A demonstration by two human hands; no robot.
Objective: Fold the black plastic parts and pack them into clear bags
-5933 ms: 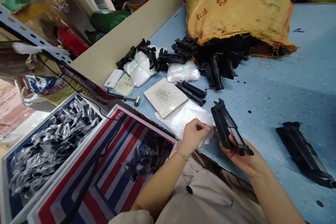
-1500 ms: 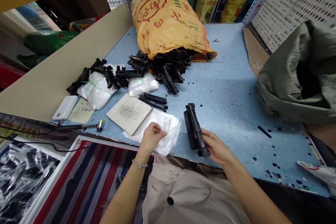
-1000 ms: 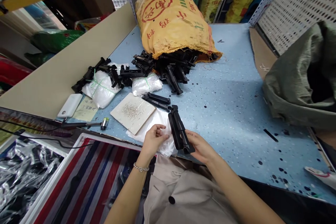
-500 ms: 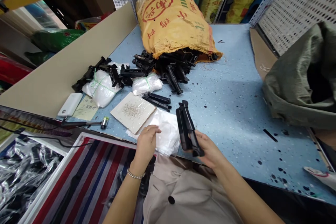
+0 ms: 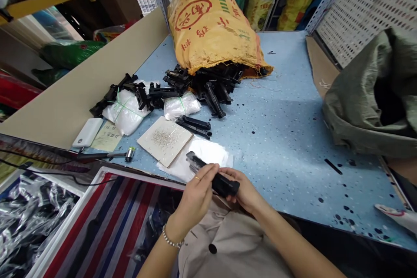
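Note:
Both my hands meet at the table's front edge around a long black plastic part [image 5: 225, 186]. My right hand [image 5: 245, 187] grips its near end. The far end points away to the left and has a clear plastic bag [image 5: 194, 163] around it. My left hand [image 5: 199, 195] is closed, its fingers pinching the bag along the part's side; the fingertips are partly hidden. Just beyond lies a stack of thin white plastic bags [image 5: 211, 151], with a square board [image 5: 165, 139] bearing small brown specks on its left edge. Two similar black parts [image 5: 195, 127] lie behind the stack.
A yellow woven sack [image 5: 218, 34] spills several black parts [image 5: 215, 97] at the back. Tied white bundles [image 5: 125, 113], a white power bank [image 5: 87, 132] and a tool [image 5: 107, 155] are on the left. A grey-green sack [image 5: 361, 100] stands right. Below left is a striped-lined crate [image 5: 107, 226].
My right hand has tilted and lowered the black part toward me. My left hand has moved right from the white bags to meet it, and clear plastic now surrounds its far end.

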